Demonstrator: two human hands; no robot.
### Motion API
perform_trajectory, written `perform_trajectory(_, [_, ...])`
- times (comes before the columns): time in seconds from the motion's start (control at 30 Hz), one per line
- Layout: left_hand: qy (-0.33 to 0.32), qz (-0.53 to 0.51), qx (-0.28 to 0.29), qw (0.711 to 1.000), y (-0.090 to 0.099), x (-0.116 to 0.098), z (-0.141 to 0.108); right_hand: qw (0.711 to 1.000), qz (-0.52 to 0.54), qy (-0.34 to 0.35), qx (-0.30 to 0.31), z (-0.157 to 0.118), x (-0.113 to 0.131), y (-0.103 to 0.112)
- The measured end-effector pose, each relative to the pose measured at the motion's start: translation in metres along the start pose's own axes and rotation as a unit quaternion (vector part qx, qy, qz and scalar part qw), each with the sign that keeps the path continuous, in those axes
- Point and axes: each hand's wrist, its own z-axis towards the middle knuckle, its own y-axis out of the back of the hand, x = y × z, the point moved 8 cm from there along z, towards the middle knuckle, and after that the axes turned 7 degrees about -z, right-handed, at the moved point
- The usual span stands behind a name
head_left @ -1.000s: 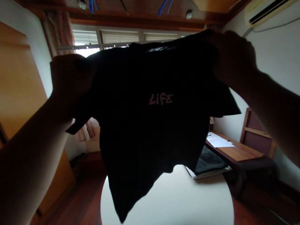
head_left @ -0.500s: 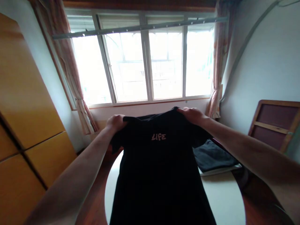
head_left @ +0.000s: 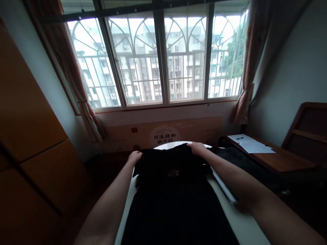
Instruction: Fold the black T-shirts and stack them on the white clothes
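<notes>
A black T-shirt (head_left: 176,207) stretches toward me over the white round table (head_left: 236,212), with small pale lettering (head_left: 173,173) across its chest. My left hand (head_left: 134,156) is closed on the shirt's far left shoulder. Its opposite shoulder is pinched in my right hand (head_left: 198,149). Between both hands the cloth looks fairly taut, and its near end runs out of view at the bottom. Just beyond my right forearm lies dark folded cloth (head_left: 236,160), partly hidden by that arm.
At the right, a wooden table (head_left: 293,160) bears white papers (head_left: 251,143) with a dark pen-like item. A brown-framed chair back (head_left: 313,126) stands behind it. Wooden cabinets (head_left: 30,136) line the left side. A long printed box (head_left: 194,129) sits below the window.
Both hands have lowered the T-shirt toward the table, and its upper part now lies flatter. The lettering looks flipped compared with before. The window view has darkened and sharpened.
</notes>
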Motion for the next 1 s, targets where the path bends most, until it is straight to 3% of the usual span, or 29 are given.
perform_trajectory(0.07, [0.003, 0.041, -0.043, 0.998, -0.004, 0.007, 0.0, 1.0, 0.018, -0.015, 0.001, 0.008, 0.002, -0.011])
perform_trajectory(0.13, [-0.035, 0.072, -0.056, 0.995, -0.017, 0.003, -0.005, 0.999, 0.034, -0.025, 0.001, 0.012, 0.006, -0.021])
perform_trajectory(0.3, [-0.178, 0.115, 0.07, 0.975, -0.089, -0.018, -0.027, 0.997, 0.069, -0.028, -0.011, 0.01, 0.023, -0.041])
perform_trajectory(0.43, [-0.189, 0.141, 0.112, 0.965, -0.124, -0.011, -0.025, 0.994, 0.095, -0.051, -0.016, 0.007, 0.015, -0.051])
perform_trajectory(0.6, [-0.15, 0.166, 0.136, 0.965, -0.131, 0.023, -0.012, 0.991, 0.122, -0.064, 0.003, -0.001, -0.006, -0.059])
perform_trajectory(0.77, [-0.093, 0.17, 0.128, 0.973, -0.122, 0.056, -0.002, 0.989, 0.143, 0.011, 0.04, -0.026, 0.018, -0.077])
perform_trajectory(1.0, [-0.082, 0.128, 0.108, 0.982, -0.109, 0.061, 0.009, 0.993, 0.101, 0.009, 0.053, -0.039, 0.038, -0.101])
